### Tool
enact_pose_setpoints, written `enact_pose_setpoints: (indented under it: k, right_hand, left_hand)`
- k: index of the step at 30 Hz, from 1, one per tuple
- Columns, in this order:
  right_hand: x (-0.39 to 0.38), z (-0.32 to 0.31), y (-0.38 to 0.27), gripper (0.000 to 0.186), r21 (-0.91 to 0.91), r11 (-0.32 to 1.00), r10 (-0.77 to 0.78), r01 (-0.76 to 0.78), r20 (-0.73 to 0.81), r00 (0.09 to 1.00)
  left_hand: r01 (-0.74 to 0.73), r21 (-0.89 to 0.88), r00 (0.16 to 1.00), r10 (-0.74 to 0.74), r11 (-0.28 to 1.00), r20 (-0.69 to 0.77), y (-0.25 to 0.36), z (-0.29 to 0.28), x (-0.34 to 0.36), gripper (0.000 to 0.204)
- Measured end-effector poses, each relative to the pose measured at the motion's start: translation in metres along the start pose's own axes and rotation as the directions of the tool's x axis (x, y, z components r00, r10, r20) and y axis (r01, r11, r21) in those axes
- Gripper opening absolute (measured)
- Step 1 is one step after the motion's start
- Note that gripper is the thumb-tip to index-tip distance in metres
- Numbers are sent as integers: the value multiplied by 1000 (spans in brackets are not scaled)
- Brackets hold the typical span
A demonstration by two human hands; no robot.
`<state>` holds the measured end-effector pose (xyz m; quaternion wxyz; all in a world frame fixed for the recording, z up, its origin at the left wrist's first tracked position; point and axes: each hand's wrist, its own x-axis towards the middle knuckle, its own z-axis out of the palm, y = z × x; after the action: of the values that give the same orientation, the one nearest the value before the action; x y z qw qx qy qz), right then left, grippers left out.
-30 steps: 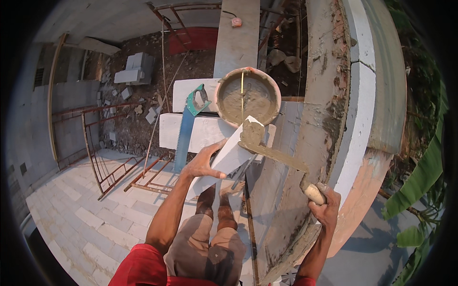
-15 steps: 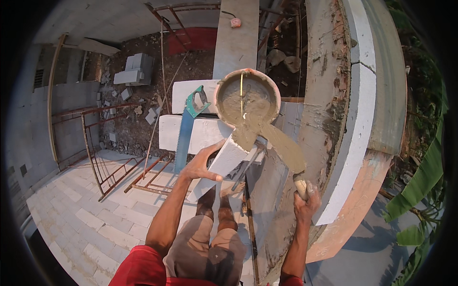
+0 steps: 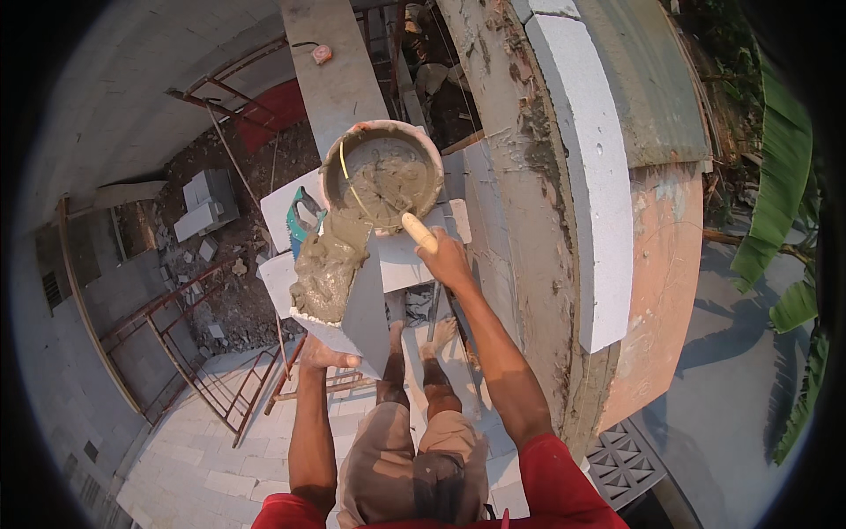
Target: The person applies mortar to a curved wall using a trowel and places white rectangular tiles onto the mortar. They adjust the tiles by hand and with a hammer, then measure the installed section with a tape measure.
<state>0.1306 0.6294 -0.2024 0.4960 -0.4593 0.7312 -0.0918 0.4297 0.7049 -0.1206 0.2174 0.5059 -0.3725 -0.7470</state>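
1. Left hand (image 3: 324,354): we see the thumb pressed to the white concrete block (image 3: 363,319), gripping it; the other fingers are mostly hidden.
2. The block tilts before the bucket (image 3: 381,126), near its lower-left rim, mortar (image 3: 324,271) coating its upper face.
3. Right hand (image 3: 447,261): we observe fingers curled closed round the trowel handle (image 3: 419,233).

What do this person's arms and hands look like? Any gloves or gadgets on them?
Both the left hand and the right hand are ordinary human hands, with no gloves. Red sleeves cover the upper arms, leaving the forearms bare. I see no cables, watch or markings on them.
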Motion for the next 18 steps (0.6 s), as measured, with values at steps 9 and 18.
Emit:
enact_pose_setpoints:
  k: [9, 18]
  right_hand:
    - [-226, -26, 13, 104, 296, 870, -409, 393, -9, 912]
    - [-359, -35, 60, 124, 147, 848, -402, 509, -447, 799]
  left_hand:
    - [241, 14, 970, -240, 970, -33, -43, 24, -45, 133]
    - [248, 175, 959, -267, 953, 92, -56, 137, -86, 131]
